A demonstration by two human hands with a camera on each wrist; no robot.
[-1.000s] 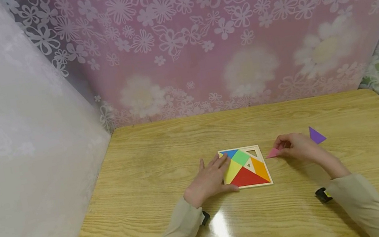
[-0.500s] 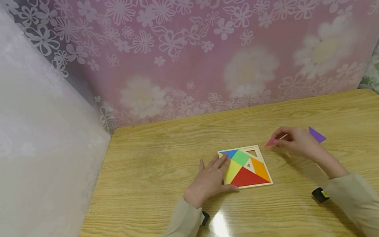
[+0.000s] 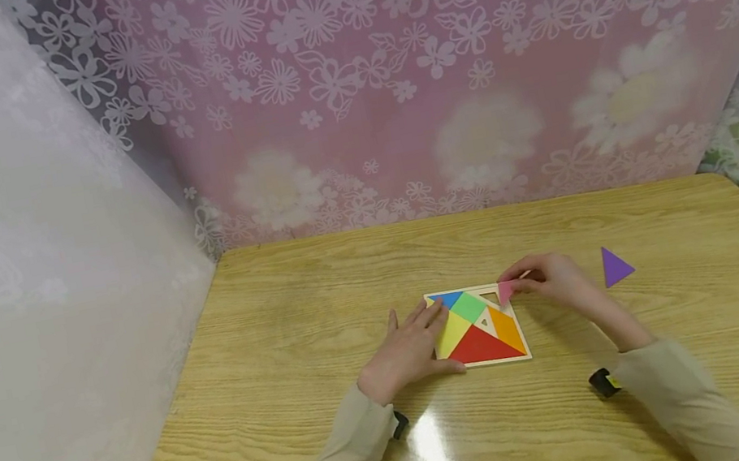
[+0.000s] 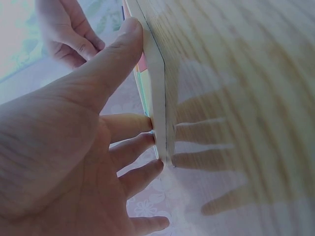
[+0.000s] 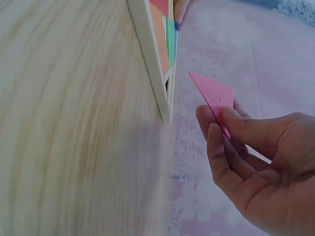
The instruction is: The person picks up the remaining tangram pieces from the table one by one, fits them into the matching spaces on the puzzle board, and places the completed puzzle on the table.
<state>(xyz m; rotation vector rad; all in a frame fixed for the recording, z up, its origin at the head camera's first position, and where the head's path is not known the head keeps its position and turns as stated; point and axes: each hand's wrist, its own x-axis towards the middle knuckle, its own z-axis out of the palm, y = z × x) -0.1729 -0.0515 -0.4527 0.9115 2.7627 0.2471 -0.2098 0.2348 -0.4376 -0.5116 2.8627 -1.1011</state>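
Note:
A square wooden tangram tray (image 3: pixel 498 361) lies on the table with red, yellow, blue, green and orange pieces in it. Bare wood with triangular cut-outs shows at its upper right corner and near its middle. My left hand (image 3: pixel 406 352) rests on the tray's left side, fingers spread and thumb along the near edge. Between thumb and fingers, my right hand (image 3: pixel 560 284) pinches a pink triangle piece (image 5: pixel 214 91). In the head view that piece overlaps the tray's upper right corner; the right wrist view shows it raised above the tray, apart from it.
To the right of the tray, a purple triangle piece (image 3: pixel 617 267) lies on the wooden table (image 3: pixel 306 291). A pink floral curtain (image 3: pixel 340 145) hangs behind the table's far edge, with pale sheeting (image 3: pixel 51 278) on the left.
My right hand has carried the pink triangle up and leftward, from beside the tray to over its upper right corner. The purple triangle is now fully uncovered. My left hand has stayed put.

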